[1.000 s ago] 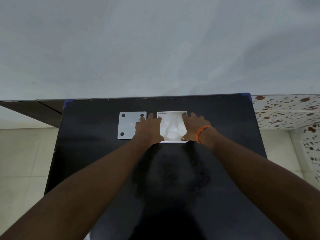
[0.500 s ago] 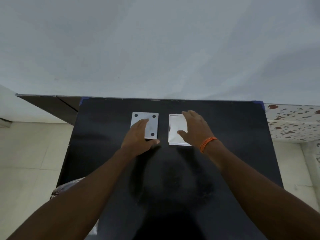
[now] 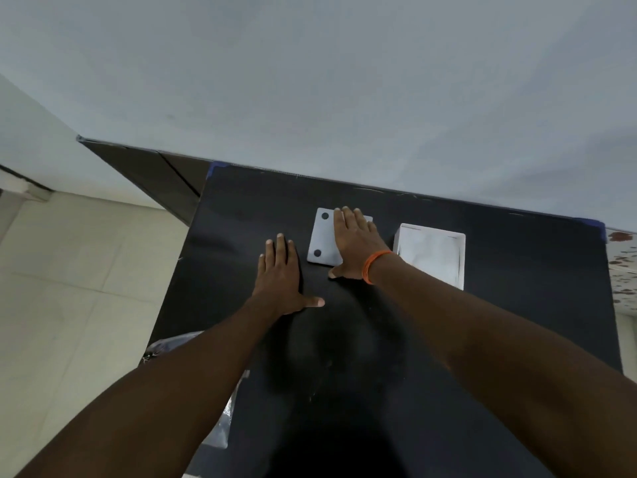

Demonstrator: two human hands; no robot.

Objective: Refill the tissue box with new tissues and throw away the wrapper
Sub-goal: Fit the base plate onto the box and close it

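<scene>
Head view: no readable labels; my right hand (image 3: 355, 244) lies flat on the lid (image 3: 322, 241), left hand (image 3: 281, 274) splayed on the counter (image 3: 517, 322), white tissue box (image 3: 431, 257) open at right.

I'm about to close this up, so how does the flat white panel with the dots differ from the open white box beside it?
The panel is a flat sheet with dark round dots; the box has raised walls and white tissue inside. The right hand rests on the panel; nothing touches the box. Both are white and lie on the black table.
</scene>
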